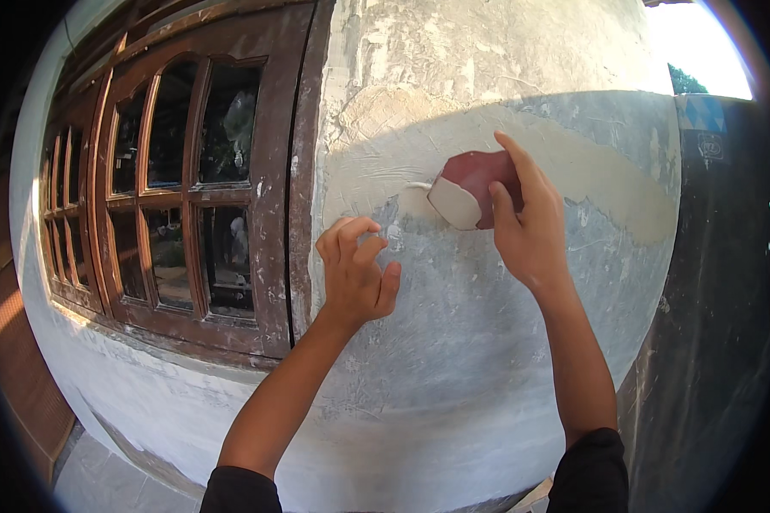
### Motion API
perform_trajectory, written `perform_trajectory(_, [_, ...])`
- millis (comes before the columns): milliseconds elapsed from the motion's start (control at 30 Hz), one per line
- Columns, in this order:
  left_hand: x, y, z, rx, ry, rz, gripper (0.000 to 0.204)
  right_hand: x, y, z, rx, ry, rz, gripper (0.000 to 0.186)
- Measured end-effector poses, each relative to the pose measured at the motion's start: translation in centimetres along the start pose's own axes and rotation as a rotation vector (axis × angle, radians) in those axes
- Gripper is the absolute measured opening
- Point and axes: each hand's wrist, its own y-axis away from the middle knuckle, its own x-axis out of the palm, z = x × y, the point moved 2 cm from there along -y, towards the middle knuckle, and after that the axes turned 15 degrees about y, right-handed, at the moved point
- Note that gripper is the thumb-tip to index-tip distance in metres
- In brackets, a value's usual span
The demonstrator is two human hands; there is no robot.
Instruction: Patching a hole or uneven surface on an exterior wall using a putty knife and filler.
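Note:
My right hand (pixel 532 224) grips a dark red, flat putty spreader (pixel 485 175), thumb on its near face. A thick coat of off-white putty (pixel 456 205) covers the lower left part of the spreader, and a small tail of it sticks out toward the wall. Left of it, my left hand (pixel 355 269) is raised before the grey wall (pixel 453 342), its fingers loosely bent and apart, with nothing visible in them. Behind the spreader runs a wide band of beige putty (pixel 612 158), smeared across the wall with ridged marks.
At the left is a brown wooden window (pixel 269 197) with several glass panes, its frame spotted with white. A pale ledge (pixel 171 355) runs under it. To the right, past the wall's edge, stands a dark panel (pixel 714 282). Sunlight falls on the upper wall.

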Motion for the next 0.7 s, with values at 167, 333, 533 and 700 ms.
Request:
perform_trajectory(167, [0.1,0.0,0.2,0.001,0.014,-0.022,0.032,3.0,-2.7,-0.9,-0.066,-0.007,0.031,0.045])
perform_trajectory(333, [-0.1,0.0,0.2,0.007,0.003,-0.001,0.032,5.9,-2.7,-1.0,-0.053,0.041,0.063,0.046])
perform_trajectory(533, [0.1,-0.1,0.1,0.008,0.0,0.0,0.032,4.4,-3.7,-4.4,0.124,0.138,-0.124,0.044])
perform_trajectory(700, [0.0,0.0,0.1,0.005,-0.008,0.01,0.032,4.8,-2.8,-2.0,0.172,-0.056,-0.054,0.042])
